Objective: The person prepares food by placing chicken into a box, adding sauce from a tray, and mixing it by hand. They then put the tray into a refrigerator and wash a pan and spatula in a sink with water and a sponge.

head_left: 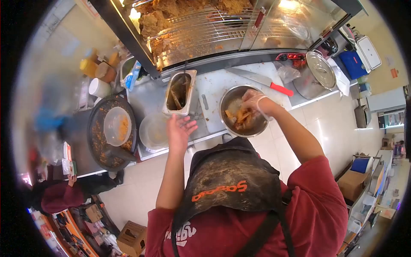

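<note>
My right hand (254,103), in a clear plastic glove, reaches into a round steel bowl (225,102). Its fingers are closed around pieces of fried chicken (243,118), partly hidden by the hand. The bowl stands at the front edge of a white cutting board (218,81). Bare and palm up, my left hand (180,130) has its fingers spread and holds nothing. Just beyond its fingertips is a rectangular steel container (192,83) with brown sauce and a utensil inside. A translucent plastic tub (152,130) lies to its left.
A knife (265,80) with a red handle lies on the board. At left, a wide black pan (96,141) holds crumbs and a plastic bowl (110,126). A lidded pot (306,81) stands right. Behind is a glass warming cabinet (201,60). Another person (64,195) is at lower left.
</note>
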A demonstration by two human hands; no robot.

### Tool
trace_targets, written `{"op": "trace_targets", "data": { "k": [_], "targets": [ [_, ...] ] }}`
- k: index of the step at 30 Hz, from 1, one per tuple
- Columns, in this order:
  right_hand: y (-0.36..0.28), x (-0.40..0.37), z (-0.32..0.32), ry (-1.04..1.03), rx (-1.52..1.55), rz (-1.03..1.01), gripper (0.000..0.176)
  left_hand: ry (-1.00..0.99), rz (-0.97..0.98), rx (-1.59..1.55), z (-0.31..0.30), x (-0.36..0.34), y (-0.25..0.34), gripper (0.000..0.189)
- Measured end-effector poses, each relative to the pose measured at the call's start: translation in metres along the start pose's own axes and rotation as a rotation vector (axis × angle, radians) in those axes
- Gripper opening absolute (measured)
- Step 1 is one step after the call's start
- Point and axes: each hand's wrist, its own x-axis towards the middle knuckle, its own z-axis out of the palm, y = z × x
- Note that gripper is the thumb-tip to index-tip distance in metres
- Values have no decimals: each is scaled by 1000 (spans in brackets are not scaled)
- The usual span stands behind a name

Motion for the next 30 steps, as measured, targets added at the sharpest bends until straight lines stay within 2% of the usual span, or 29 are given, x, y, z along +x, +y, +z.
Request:
{"op": "trace_targets", "data": {
  "k": [1,3,4,6,8,10,13,14,17,18,21,24,27,28,30],
  "targets": [
    [-2,-17,-7,-6,-26,-188,38,4,-54,15,-1,-9,-4,51],
    [-24,-34,-13,-73,44,137,40,7,-156,52,-4,-25,-12,54],
    [-38,-34,-7,-47,-386,87,46,-50,-238,169,-1,-27,-17,56],
    [-37,-40,17,162,-529,-141,50,-161,-403,405,11,-34,-33,59],
    [-30,-27,36,166,-681,-261,54,-241,-404,602,37,-33,-46,56],
    [-21,4,50,-35,-848,-272,57,-281,-360,764,61,-23,-57,52],
    [-64,-9,45,-12,-595,41,54,-269,-261,877,65,-5,-77,47],
    [-43,-5,48,55,-566,32,58,-259,-242,868,61,1,-83,46],
    [20,-1,61,401,-262,-284,65,-242,-223,865,65,0,-80,43],
    [-6,-21,48,293,-184,-160,72,-238,-222,869,67,-2,-77,42],
    [-38,-45,21,42,-210,-177,77,-233,-188,868,69,-4,-75,39],
    [-9,-28,32,292,-452,-257,79,-278,-153,901,67,-4,-75,36],
    [-7,10,37,94,-649,-449,79,-305,-121,894,60,4,-85,33],
    [-18,23,40,-75,-915,-348,78,-301,-131,872,58,6,-87,31],
    [-49,25,40,-119,-877,-111,55,-289,-155,827,57,6,-86,27]
  ]
}}
